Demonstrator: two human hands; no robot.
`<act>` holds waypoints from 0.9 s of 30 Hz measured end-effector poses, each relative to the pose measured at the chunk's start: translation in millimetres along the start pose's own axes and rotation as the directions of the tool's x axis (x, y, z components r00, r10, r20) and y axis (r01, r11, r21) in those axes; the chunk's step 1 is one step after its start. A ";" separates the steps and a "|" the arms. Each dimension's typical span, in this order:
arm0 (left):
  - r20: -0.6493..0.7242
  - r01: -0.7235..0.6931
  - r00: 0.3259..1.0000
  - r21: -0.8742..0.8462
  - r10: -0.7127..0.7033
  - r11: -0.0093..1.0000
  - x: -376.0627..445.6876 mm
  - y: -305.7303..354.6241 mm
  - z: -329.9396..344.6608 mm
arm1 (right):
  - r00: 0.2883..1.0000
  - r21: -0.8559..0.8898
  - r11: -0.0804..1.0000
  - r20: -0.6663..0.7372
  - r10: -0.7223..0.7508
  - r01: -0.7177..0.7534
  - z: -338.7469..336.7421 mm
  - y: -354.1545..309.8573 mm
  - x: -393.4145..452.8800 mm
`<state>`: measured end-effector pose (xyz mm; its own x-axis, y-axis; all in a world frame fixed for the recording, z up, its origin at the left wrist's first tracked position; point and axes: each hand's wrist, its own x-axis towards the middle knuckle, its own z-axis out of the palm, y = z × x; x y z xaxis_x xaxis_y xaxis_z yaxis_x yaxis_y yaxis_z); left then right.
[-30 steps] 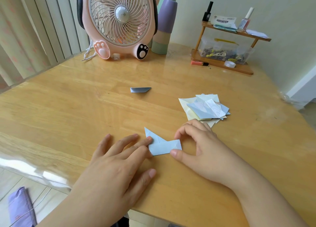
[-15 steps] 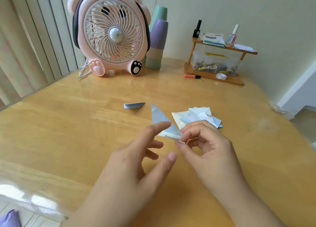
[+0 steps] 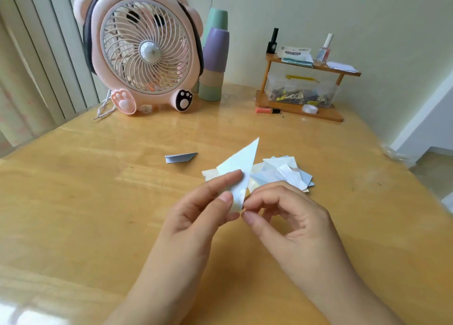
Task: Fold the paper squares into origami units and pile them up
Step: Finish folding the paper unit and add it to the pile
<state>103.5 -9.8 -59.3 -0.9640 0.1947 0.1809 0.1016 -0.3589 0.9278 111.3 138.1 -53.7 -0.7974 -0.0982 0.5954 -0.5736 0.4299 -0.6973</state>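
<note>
On the left of the bench (image 3: 73, 202), a pink fan (image 3: 144, 55) stands at the back edge, and one folded grey unit (image 3: 180, 157) lies flat nearer the middle. The half-folded paper (image 3: 241, 172) is held up off the bench, its long point aimed up and away. The left hand (image 3: 196, 217) is closed on its lower part – the forefinger is laid across the front face and the thumb is pressed in below. The right hand (image 3: 289, 217) is curled, and the paper's bottom corner appears to be pinched between its thumb and forefinger, though the contact is partly hidden. Just behind, the pile of papers (image 3: 282, 175) is spread loosely on the bench; further right, a small wooden shelf (image 3: 301, 109) is set against the wall.

With the piece held in the air, a crease is likely to be set crooked, since nothing flat backs it. The thin corner could be crumpled by too hard a pinch. The loose pile – close under the right hand – could be scattered if brushed.
</note>
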 end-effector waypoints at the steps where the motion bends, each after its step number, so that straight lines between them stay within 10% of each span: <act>1: 0.003 0.005 1.000 0.007 -0.005 1.000 -0.7 -0.6 -0.7 | 1.000 0.002 1.000 0.004 0.012 -0.012 0.5 -0.9 -0.8; 20: 0.130 0.074 0.990 -0.086 -0.063 0.993 -8.2 1.9 -3.5 | 0.997 -0.095 0.994 0.068 -0.046 0.053 -4.2 -5.9 -1.3; 27: -0.176 0.098 0.976 -0.178 -0.130 0.979 -2.9 -1.0 -6.0 | 0.947 0.077 0.970 0.248 0.204 -0.229 -10.1 -10.7 -2.8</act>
<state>104.7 -15.4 -62.7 -0.9972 0.0753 -0.0014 -0.0385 -0.4945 0.8683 121.6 142.8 -43.8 -0.9186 -0.2283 0.3225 -0.3883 0.3704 -0.8438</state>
